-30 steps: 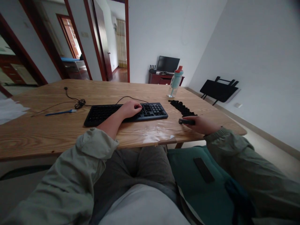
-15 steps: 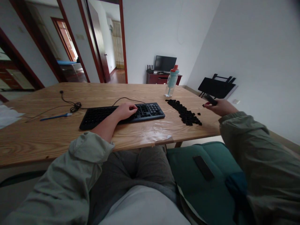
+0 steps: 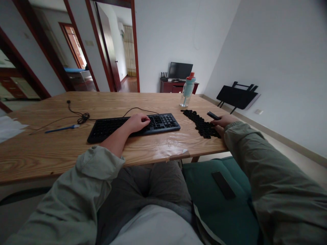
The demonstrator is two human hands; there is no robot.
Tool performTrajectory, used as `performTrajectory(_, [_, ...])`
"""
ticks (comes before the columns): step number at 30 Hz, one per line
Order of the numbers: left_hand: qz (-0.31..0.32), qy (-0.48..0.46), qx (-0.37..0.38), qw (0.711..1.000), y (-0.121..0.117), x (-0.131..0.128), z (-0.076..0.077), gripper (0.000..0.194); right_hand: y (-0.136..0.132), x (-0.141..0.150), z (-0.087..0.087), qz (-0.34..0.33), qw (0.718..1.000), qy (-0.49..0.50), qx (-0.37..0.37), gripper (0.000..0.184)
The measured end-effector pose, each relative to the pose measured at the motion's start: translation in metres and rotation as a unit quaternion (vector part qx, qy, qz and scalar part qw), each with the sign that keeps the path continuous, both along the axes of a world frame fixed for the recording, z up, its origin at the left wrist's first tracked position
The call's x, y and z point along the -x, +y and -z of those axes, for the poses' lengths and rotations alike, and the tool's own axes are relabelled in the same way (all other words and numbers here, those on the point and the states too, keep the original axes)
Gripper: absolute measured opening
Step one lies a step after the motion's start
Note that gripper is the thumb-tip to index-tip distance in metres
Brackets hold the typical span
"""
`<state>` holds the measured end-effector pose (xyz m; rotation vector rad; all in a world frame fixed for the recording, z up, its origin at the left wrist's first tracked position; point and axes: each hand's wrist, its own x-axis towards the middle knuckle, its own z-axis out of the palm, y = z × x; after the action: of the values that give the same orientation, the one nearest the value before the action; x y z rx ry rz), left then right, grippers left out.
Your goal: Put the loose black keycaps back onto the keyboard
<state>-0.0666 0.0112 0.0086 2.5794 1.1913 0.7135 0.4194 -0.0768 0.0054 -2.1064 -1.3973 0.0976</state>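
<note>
A black keyboard (image 3: 112, 125) lies on the wooden table (image 3: 51, 149), its cable running back across the top. My left hand (image 3: 137, 122) rests on its middle with the fingers curled down onto the keys. A strip of loose black keycaps (image 3: 199, 122) lies to the right of the keyboard. My right hand (image 3: 222, 120) sits at the near right end of that strip, closed around a slim dark object (image 3: 213, 115) that sticks out to the left.
A clear water bottle (image 3: 188, 90) with a teal and red cap stands behind the keycaps. A blue pen (image 3: 60, 128) and a coiled cable (image 3: 82, 118) lie left of the keyboard. White paper (image 3: 7, 126) lies at the far left. A teal cushion (image 3: 217, 183) with a dark phone (image 3: 223, 184) sits beside my lap.
My right hand, with the dark object, swung out to the right off the table edge, then came back down to the near end of the keycaps. My left hand stayed on the keyboard.
</note>
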Motion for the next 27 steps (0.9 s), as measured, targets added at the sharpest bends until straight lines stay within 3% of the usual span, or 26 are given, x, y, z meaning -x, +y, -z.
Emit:
performTrajectory(3, [0.002,-0.002,0.000,1.000,0.001,0.000,0.001,0.029,0.008,-0.003,-0.009,0.045,0.986,-0.042,0.155,0.017])
performTrajectory(7, [0.006,-0.004,0.006,1.000,0.001,-0.001,0.001,0.029,0.006,-0.014,-0.011,0.034,0.979,-0.057,0.190,0.028])
performTrajectory(9, [0.004,-0.004,0.004,1.000,0.001,-0.001,0.001,0.029,0.002,-0.016,-0.012,0.032,0.985,-0.043,0.165,0.033])
performTrajectory(12, [0.003,-0.005,-0.003,1.000,0.001,-0.001,0.000,0.029,-0.004,-0.002,-0.023,0.010,0.998,0.003,0.058,0.041])
performTrajectory(16, [0.009,-0.011,-0.008,1.000,0.001,0.000,0.000,0.028,-0.009,0.059,-0.048,-0.071,0.984,0.106,-0.124,0.051])
performTrajectory(19, [0.011,-0.013,-0.008,1.000,0.000,-0.001,-0.001,0.027,-0.009,0.116,-0.056,-0.141,0.968,0.146,-0.149,0.064])
performTrajectory(23, [0.014,-0.005,-0.013,1.000,-0.002,-0.002,-0.001,0.027,-0.003,0.169,-0.036,-0.182,0.957,0.195,-0.111,0.064])
performTrajectory(27, [0.026,0.000,-0.021,0.999,-0.005,-0.006,0.000,0.027,0.003,0.184,-0.007,-0.177,0.938,0.262,-0.142,0.061])
